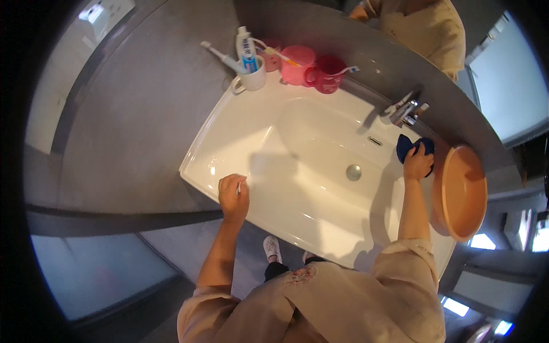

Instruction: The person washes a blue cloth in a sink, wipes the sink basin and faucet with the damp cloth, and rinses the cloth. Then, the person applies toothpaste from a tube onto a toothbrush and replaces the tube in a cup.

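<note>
At the right back corner of the white washbasin [320, 217], beside the faucet [400, 111], my right hand [418, 163] grips a bunched dark blue cloth [405, 147] and presses it on the rim. Most of the cloth's near side is hidden under my fingers. My left hand [233, 197] is over the basin's left front edge, its fingers curled closed. A small pale bit shows at its fingertips; what it is I cannot make out.
Leaning upright at the basin's right end is an orange plastic tub [464, 191]. Along the back left stand a white mug [251, 80] with toothpaste [246, 48] and an electric toothbrush [220, 56], a pink cup [297, 66] and a red cup [327, 77]. A mirror [320, 28] rises behind.
</note>
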{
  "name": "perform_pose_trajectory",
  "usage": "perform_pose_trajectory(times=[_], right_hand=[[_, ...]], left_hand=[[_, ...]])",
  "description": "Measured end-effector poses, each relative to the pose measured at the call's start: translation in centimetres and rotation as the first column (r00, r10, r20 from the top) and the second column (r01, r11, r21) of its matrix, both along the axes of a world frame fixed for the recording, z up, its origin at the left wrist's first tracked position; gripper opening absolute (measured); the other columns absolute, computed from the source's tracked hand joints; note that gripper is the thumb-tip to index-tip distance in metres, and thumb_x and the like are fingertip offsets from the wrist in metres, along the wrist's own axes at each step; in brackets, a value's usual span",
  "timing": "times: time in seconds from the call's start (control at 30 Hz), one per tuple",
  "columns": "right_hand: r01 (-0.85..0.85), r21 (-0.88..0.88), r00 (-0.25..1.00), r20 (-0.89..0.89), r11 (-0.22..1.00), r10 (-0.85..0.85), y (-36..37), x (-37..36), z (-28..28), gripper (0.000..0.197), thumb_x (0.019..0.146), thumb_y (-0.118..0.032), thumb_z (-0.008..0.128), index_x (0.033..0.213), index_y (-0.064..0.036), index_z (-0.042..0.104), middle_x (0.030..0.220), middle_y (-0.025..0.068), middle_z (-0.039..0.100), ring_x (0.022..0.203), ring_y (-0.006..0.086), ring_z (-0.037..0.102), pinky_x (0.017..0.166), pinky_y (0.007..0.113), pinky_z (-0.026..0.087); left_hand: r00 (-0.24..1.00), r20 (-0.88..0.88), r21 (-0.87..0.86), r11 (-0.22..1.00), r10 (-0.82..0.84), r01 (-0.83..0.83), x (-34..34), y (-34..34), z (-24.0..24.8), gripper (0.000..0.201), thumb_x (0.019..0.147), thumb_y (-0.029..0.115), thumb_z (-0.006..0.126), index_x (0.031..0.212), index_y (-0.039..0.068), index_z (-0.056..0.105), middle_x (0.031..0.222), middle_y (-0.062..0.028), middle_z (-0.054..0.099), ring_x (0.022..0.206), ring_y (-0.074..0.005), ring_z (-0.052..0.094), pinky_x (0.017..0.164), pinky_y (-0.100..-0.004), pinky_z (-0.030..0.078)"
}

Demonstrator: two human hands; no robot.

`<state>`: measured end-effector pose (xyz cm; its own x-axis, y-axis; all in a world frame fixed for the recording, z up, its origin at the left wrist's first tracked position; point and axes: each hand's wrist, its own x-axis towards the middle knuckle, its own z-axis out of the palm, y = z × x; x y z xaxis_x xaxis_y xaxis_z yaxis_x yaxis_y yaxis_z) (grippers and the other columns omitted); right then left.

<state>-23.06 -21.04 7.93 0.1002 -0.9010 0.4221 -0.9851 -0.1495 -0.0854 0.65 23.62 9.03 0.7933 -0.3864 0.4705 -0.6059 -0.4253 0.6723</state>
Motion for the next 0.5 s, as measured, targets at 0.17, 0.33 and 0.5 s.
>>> perform_pose_trajectory(times=[0.17, 0.33, 0.5], right_hand=[[-0.543, 0.057, 0.665, 0.638, 0.838, 0.388, 4.1, 5.7, 0.0, 0.040, 0.080, -0.022, 0.064, 0.119, -0.0147, 0.056, 0.099, 0.0150, 0.058, 0.088, 0.0263, 0.057, 0.079, 0.034, 0.047], [-0.810, 0.100, 0.169, 0.983, 0.578, 0.067, 11.6, 18.9, 0.6, 0.043, 0.085, -0.026, 0.063, 0.122, -0.0082, 0.053, 0.116, 0.0133, 0.057, 0.101, 0.0194, 0.055, 0.087, 0.029, 0.043], [-0.809, 0.009, 0.354, 0.806, 0.588, 0.475, 13.7, 26.5, -6.2, 0.050, 0.084, -0.032, 0.061, 0.126, -0.0091, 0.048, 0.128, 0.0236, 0.046, 0.117, 0.0361, 0.044, 0.097, 0.039, 0.036]], left_hand=[[1.000, 0.017, -0.005, 1.000, 0.008, -0.008, 0.1, -0.2, -0.4, 0.013, 0.071, -0.002, 0.061, 0.082, 0.004, 0.059, 0.088, -0.0106, 0.059, 0.085, -0.0285, 0.055, 0.075, -0.0375, 0.046], [1.000, 0.007, -0.027, 0.999, 0.026, -0.026, 0.5, 1.3, -0.7, 0.014, 0.071, -0.002, 0.061, 0.083, 0.005, 0.060, 0.087, -0.0098, 0.059, 0.083, -0.0291, 0.055, 0.073, -0.0379, 0.046], [0.998, 0.035, -0.111, 0.992, -0.049, 0.052, 0.1, -2.1, 0.2, 0.013, 0.071, -0.002, 0.061, 0.082, 0.006, 0.060, 0.085, -0.0098, 0.059, 0.082, -0.0279, 0.056, 0.072, -0.0368, 0.046]])
